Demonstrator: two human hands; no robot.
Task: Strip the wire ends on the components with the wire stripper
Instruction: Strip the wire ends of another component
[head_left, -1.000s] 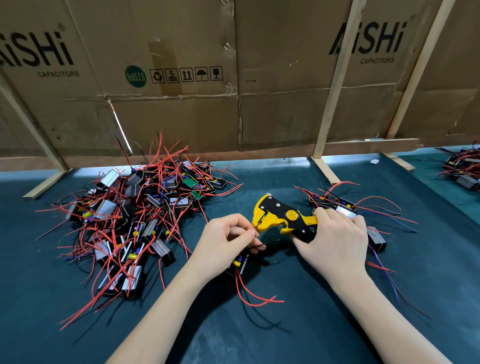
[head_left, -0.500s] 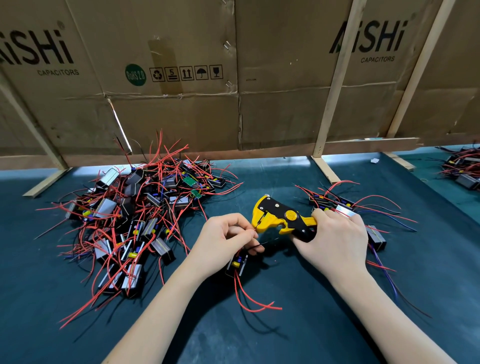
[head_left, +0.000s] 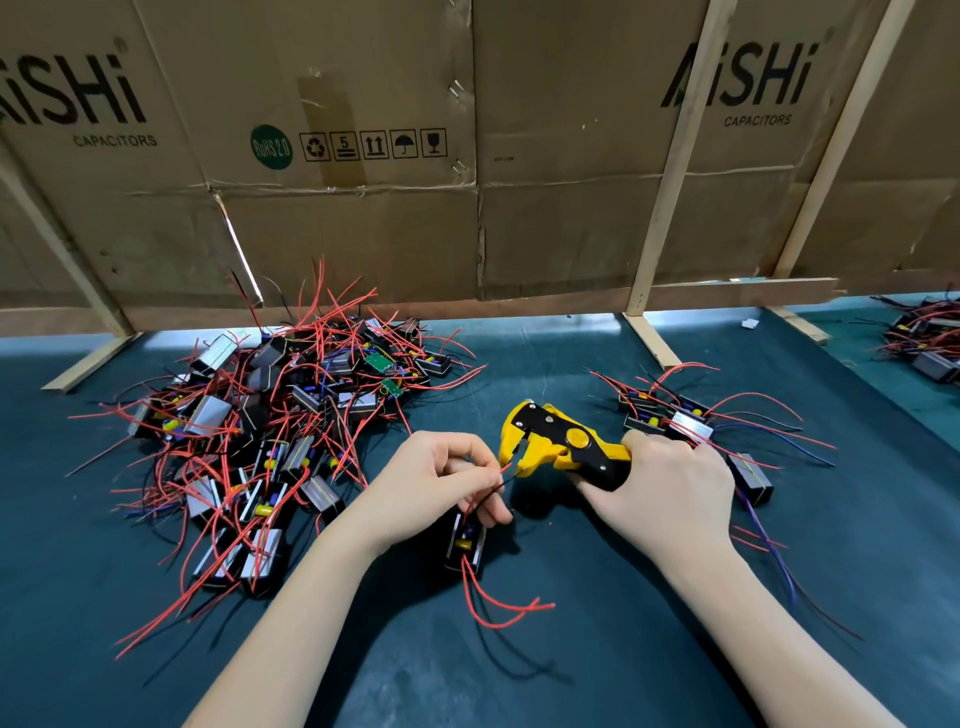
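The component (head_left: 466, 540), a small black box with red wires, hangs just below the left hand (head_left: 435, 480), its loose red wires (head_left: 506, 608) trailing onto the dark worktop (head_left: 597, 670) nearer the person. The left fingers (head_left: 483, 470) pinch a red wire and a black wire, the red end reaching to the mouth of the wire stripper (head_left: 558, 447). The right hand (head_left: 662, 493) grips the stripper's black and yellow handles, fingers curled round them. Beyond the right fingers lies a small group of components (head_left: 670, 415). Left of the left fingers sprawls a large pile of components (head_left: 280, 431). Farthest back stands a cardboard wall (head_left: 363, 234).
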